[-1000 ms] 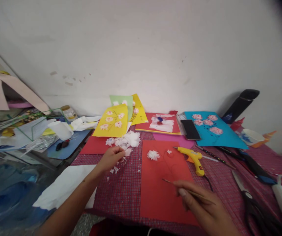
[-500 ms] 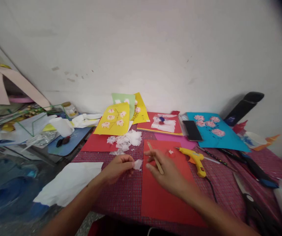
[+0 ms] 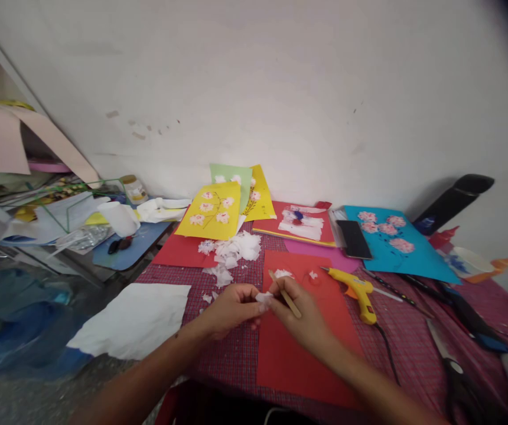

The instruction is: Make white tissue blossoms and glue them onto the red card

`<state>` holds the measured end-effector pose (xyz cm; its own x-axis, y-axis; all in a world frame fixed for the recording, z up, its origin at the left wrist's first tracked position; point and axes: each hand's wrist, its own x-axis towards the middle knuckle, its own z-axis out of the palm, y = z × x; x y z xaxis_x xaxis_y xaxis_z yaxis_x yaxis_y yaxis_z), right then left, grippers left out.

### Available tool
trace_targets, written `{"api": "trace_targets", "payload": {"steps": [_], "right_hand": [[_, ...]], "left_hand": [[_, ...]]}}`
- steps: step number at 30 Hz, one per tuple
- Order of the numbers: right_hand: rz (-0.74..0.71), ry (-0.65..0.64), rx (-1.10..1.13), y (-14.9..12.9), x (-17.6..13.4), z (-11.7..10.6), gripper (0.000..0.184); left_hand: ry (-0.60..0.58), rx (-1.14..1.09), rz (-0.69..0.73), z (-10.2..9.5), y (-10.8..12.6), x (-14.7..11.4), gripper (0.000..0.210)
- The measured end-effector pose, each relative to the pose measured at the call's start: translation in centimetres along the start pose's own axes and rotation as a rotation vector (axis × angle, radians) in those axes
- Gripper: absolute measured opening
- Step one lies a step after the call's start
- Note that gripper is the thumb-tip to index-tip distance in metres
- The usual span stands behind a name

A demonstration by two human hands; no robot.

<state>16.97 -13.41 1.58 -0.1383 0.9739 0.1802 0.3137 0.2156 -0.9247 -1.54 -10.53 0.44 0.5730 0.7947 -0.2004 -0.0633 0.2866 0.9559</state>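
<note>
Over the left edge of a red paper sheet (image 3: 307, 366), my two hands meet at a small piece of thin white paper (image 3: 263, 297). My left hand (image 3: 235, 310) pinches the piece from the left. On the other side, my right hand (image 3: 302, 316) has its fingertips at the same piece while gripping a thin wooden stick (image 3: 295, 309), which slants across its fingers. White paper petals (image 3: 284, 273) lie near the top of the red sheet, with a smaller white tuft (image 3: 313, 275) to their right. A heap of torn white paper (image 3: 240, 248) sits beyond my left hand.
Right of the sheet lies a yellow glue gun (image 3: 355, 288) with its cord, then scissors (image 3: 455, 366). A phone (image 3: 354, 239) and a blue flower card (image 3: 431, 254) are behind. Yellow flower cards (image 3: 214, 206) lean at the back. White paper (image 3: 134, 319) overhangs the left table edge.
My hands have come together; the right fingertips now reach the paper piece that only my left hand held. White petals on the red sheet have come into view. The camera has shifted slightly.
</note>
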Motion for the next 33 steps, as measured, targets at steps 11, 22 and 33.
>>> {"api": "trace_targets", "payload": {"steps": [11,22,33], "right_hand": [[0.111,0.085,0.157,1.0,-1.5,-2.1,0.012],[0.087,0.208,0.067,2.1,-2.8,-4.5,0.008],[-0.22,0.109,-0.21,-0.1,-9.7,-8.4,0.031]], "left_hand": [[0.046,-0.006,-0.019,2.1,-0.6,1.0,0.018],[0.121,0.021,-0.015,5.1,-0.5,2.8,0.019],[0.129,-0.138,-0.063,6.8,-0.8,4.4,0.029]]}}
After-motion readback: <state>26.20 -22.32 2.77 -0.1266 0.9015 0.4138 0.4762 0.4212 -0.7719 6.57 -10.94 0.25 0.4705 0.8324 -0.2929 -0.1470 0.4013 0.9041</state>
